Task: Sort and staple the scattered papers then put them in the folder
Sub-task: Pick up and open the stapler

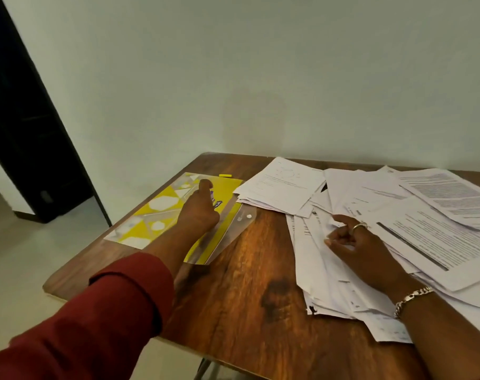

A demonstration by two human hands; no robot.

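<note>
Progress: early, nothing stapled | papers (370, 204) scattered on bench (247, 283) | folder (162, 207) unfilled, left | left hand (199, 215) grips purple stapler (215, 202) | right hand (354, 248) loosely curled on sheets

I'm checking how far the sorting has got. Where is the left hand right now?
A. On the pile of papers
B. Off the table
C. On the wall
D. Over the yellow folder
D: the left hand is over the yellow folder, gripping a small purple thing, while the right hand rests on the papers.
</note>
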